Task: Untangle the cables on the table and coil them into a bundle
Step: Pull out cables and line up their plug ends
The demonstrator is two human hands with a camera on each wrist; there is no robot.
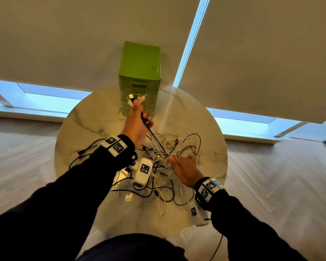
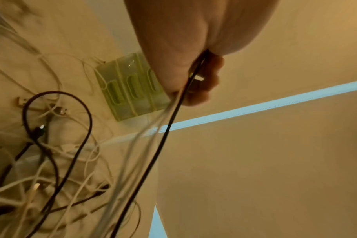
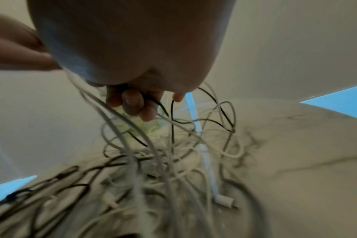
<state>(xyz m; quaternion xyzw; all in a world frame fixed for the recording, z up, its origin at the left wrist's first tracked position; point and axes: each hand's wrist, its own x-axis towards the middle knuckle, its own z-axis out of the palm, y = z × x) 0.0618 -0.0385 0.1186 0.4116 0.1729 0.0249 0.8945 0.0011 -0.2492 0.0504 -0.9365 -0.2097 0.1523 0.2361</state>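
My arms cover the near part of the cables (image 1: pixel 177 147), and the tangle is too knotted for me to count; I can only say there are many, black and white, heaped on the round surface (image 1: pixel 87 117). My left hand (image 1: pixel 137 119) is raised over the surface in front of the one green drawer box (image 1: pixel 139 72), its grip closed around a bunch of strands: one black and several white, whose exact number blurs in the left wrist view. Two or three plug ends stick out above my fist. The strands run taut down to my right hand (image 1: pixel 184 170), low over the pile, where my fingers (image 3: pixel 132 103) curl around some cables; the palm hides which ones. Two white tagged devices lie among the cables, one beneath each wrist, the right one partly hidden behind my forearm.
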